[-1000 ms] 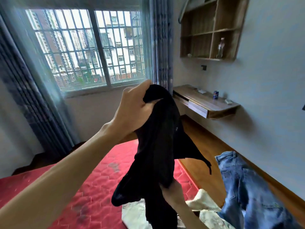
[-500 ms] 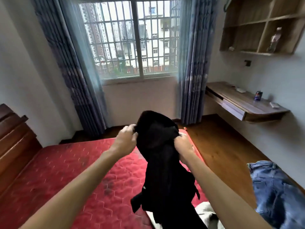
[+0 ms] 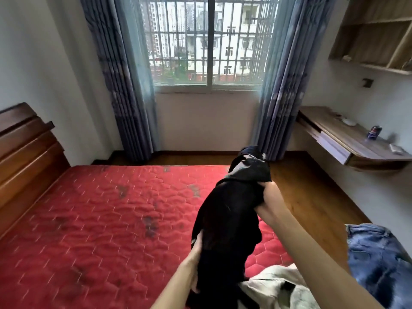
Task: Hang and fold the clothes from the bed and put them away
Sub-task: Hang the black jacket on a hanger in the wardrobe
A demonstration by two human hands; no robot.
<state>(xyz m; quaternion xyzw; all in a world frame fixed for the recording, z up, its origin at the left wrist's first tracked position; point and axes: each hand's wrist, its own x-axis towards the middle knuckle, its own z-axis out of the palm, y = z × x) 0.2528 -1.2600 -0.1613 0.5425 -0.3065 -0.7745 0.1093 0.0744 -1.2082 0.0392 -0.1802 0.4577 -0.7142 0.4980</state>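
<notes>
A soft black garment [image 3: 229,215], with a shinier grey lining turned out at its top, hangs over the near right part of the red hexagon-quilted mattress [image 3: 100,219]. The right hand [image 3: 268,197] bunches its upper edge in curled fingers, while the left hand [image 3: 196,248] lies against its lower left side, fingers buried in cloth, so its grip cannot be told. A crumpled cream garment [image 3: 272,284] and faded blue jeans [image 3: 379,268] are cut off below, and the label of the blue can [image 3: 375,132] on the wooden desk [image 3: 347,139] is too blurred to read.
</notes>
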